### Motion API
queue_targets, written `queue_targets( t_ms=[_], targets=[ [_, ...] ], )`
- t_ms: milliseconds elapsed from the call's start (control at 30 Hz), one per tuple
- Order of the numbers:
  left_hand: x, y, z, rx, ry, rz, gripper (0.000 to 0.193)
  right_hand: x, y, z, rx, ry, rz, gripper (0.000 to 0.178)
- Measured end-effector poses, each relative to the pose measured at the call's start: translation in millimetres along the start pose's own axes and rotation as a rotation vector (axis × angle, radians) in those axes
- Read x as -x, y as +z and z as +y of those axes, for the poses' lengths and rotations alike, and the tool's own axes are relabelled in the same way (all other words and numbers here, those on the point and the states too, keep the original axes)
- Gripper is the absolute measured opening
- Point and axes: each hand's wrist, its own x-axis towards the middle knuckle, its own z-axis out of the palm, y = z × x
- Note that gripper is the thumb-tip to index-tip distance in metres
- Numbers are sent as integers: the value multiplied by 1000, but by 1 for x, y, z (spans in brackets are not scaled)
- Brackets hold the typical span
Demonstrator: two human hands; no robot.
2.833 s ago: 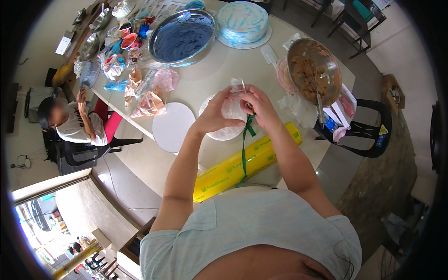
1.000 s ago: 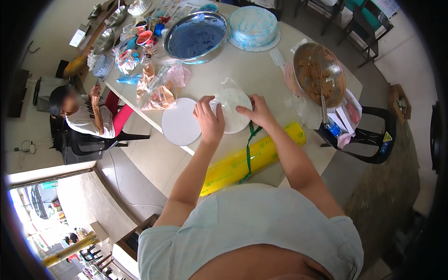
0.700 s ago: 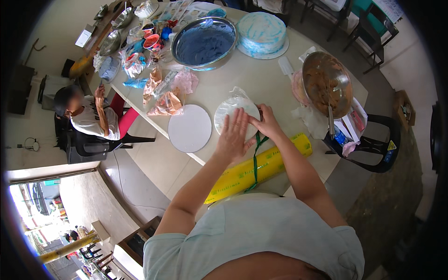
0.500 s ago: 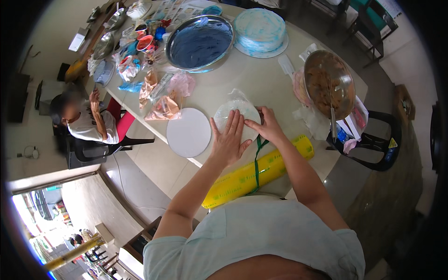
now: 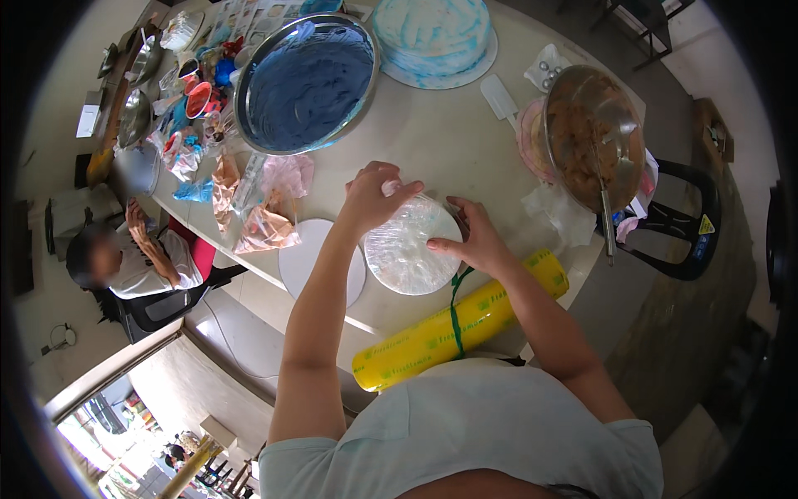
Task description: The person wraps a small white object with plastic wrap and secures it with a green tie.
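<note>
Round board (image 5: 411,249) (film-wrapped, glossy); left hand (image 5: 374,195) grips film; right hand (image 5: 474,241) presses flat.

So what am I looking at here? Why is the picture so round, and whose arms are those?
There is no machine here. A person wears a wide fisheye camera on the head, looking down, so straight edges bend. The arms are that person's own. The left hand pinches clear film at the far edge of a round disc wrapped in clear plastic film; the right hand presses its near side. On the cream table lie a plain white round board, a yellow roll of cling film, a steel bowl of blue icing and a frosted cake.
</note>
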Motion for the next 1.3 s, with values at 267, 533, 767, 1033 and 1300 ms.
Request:
queue_targets(
  t_ms=[267, 533, 767, 1033, 1300],
  targets=[
    [15, -5, 12, 642, -268, 99, 31, 3, -3, -17, 9, 76, -65, 91],
    [31, -16, 31, 694, -401, 196, 33, 6, 3, -4, -47, -30, 25, 80],
    [61, -2, 30, 285, -373, 385, 37, 7, 3, -5, -98, -7, 14, 77],
    [76, 33, 6, 705, -339, 484, 29, 13, -4, -22, 14, 53, 0, 81],
    [96, 33, 14, 985, 265, 577, 17, 38, -39, -86, -90, 109, -164, 87]
  ],
)
